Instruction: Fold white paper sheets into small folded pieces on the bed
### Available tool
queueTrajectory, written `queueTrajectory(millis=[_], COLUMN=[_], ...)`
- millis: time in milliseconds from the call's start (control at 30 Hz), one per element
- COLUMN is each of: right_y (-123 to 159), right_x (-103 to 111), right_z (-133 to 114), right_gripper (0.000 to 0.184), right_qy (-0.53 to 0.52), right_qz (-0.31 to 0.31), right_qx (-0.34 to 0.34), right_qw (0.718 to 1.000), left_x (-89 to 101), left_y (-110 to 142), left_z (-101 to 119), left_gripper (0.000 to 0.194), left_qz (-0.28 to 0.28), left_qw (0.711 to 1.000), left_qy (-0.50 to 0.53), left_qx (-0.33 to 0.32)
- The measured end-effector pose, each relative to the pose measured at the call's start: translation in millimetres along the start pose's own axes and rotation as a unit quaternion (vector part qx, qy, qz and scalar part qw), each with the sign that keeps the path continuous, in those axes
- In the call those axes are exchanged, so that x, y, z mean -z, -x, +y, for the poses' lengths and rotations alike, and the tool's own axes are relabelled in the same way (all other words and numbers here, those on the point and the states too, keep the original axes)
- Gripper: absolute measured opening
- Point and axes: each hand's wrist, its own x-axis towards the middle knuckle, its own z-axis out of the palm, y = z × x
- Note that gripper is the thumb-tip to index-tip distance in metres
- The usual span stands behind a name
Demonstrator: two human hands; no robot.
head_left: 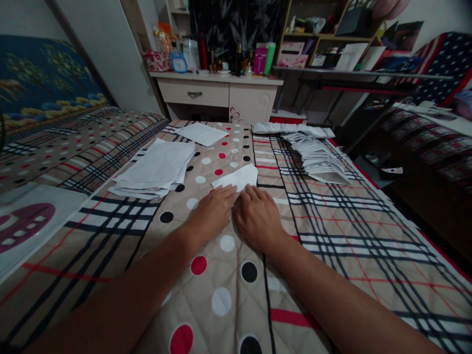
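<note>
A small folded piece of white paper (241,176) lies on the dotted middle strip of the quilt. My left hand (214,210) is at its near left edge, fingers together and pressed down on it. Right beside it, my right hand (259,215) is curled with its fingertips on the paper's near edge. Both thumbs are mostly hidden, and the hands cover the near part of the paper. To the left lies a stack of white paper sheets (157,167). Beyond it rests another white paper (202,133). Several folded papers (319,156) stand overlapped in a row on the right.
A further row of folded white papers (291,129) runs along the quilt's far edge. At left lies a white plastic bag (70,201) with a purple print. A cream cabinet (195,93) topped with bottles and boxes stands behind the quilted bed (339,231).
</note>
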Motion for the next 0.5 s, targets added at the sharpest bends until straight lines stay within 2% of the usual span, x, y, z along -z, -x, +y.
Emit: queueTrajectory(millis=[100,267,367,500], right_y=[-9.2,-35.4,-52.1,-70.8], right_x=[-2.1,-11.6,-17.6,-25.0], right_z=[18.0,49.6,61.9,76.6], right_gripper=[0.041,0.044,0.043,0.050], right_qy=[-0.033,-0.031,-0.039,-0.098], right_qz=[0.001,-0.008,0.022,0.072], right_qx=[-0.011,-0.033,-0.058,-0.048], right_qw=[0.999,0.999,0.997,0.991], left_x=[-4.9,-5.5,-6.1,-7.3], left_y=[-0.3,0.5,0.8,0.7], left_z=[0.4,-0.2,-1.2,-4.1], left_gripper=[0.050,0.051,0.050,0.046], left_qz=[-0.012,-0.019,-0.004,0.024], left_qw=[0.999,0.999,0.999,0.998], left_qy=[0.028,0.031,0.042,0.064], left_qx=[0.012,0.020,0.015,0.005])
